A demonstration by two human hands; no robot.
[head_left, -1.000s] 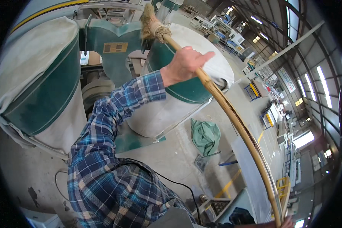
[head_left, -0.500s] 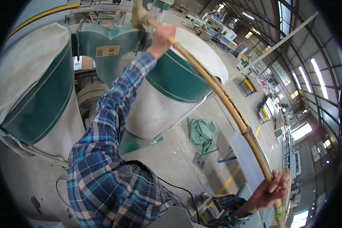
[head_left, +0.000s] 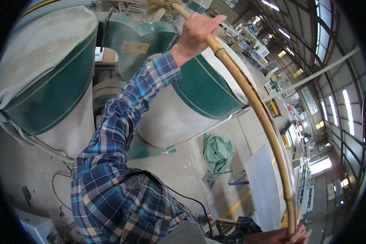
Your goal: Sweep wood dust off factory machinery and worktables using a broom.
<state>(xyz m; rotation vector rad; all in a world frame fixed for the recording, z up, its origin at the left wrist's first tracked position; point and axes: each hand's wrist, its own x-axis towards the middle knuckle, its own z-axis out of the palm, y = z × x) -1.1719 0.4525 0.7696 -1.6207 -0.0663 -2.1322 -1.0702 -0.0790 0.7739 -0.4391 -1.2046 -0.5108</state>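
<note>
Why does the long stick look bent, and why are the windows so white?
In the head view, the fisheye lens curves the bamboo pole held by the left hand and right hand; the windows glare white from bright daylight, and the picture's corners are black.

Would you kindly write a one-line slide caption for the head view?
Left hand and right hand grip a long bamboo pole beside green-banded dust collector bags.
</note>
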